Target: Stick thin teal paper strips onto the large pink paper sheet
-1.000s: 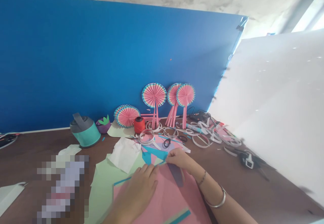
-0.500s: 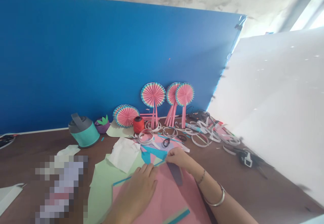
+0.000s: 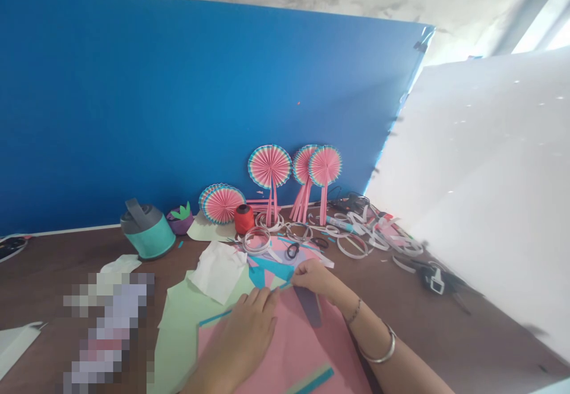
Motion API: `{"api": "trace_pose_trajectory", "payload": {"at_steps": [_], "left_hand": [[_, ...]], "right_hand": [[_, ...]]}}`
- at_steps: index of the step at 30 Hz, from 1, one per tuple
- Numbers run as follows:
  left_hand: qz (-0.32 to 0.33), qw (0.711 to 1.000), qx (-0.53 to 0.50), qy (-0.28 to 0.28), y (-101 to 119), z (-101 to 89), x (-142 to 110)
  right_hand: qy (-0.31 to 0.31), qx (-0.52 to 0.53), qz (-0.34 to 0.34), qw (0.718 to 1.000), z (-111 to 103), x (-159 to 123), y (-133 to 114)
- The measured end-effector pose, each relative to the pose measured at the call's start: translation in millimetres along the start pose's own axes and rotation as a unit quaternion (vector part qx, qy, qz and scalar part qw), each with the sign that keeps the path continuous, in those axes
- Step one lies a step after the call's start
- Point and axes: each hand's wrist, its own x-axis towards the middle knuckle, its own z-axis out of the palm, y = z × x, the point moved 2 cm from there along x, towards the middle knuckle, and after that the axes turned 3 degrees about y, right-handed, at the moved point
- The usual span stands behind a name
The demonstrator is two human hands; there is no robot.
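A pink sheet of paper (image 3: 285,346) with blue strips along its edges lies in front of me. My left hand (image 3: 249,331) rests flat on it, fingers stretched forward towards the far edge. At that edge my right hand (image 3: 315,278) pinches the blue-trimmed border between thumb and forefinger; the exact grip is partly hidden. Beneath lie green paper (image 3: 176,329) and another pink sheet (image 3: 338,331). A white crumpled paper (image 3: 220,269) sits beyond my left hand, and blue paper pieces (image 3: 274,268) lie just past my fingertips.
Pink pleated paper fans (image 3: 269,167) lean against the blue board (image 3: 178,97). Nearby are a red thread spool (image 3: 244,220), rolls of tape (image 3: 257,241) and a teal container (image 3: 151,237). Curled white strips (image 3: 378,240) spread right, near a black tool (image 3: 434,278). A white panel (image 3: 499,174) borders the right.
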Motion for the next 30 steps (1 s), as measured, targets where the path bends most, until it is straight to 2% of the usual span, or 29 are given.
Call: {"api": "trace_pose_trajectory", "payload": {"at_steps": [7,15,19,30], "left_hand": [[0.003,1.0,0.021,-0.018,4,-6.7,1],[0.014,0.997,0.075,0.029,3,5.7,1],[0.017,0.995,0.091,0.029,5,10.7,1],[0.012,0.996,0.076,0.048,9,2.7,1]], "right_hand": [[0.003,-0.014,0.002,1.0,1,0,0],[0.014,-0.052,-0.007,0.999,0,0,0],[0.032,-0.086,-0.003,0.996,1,-1,0],[0.071,-0.14,0.004,0.988,4,-7,-7]]}}
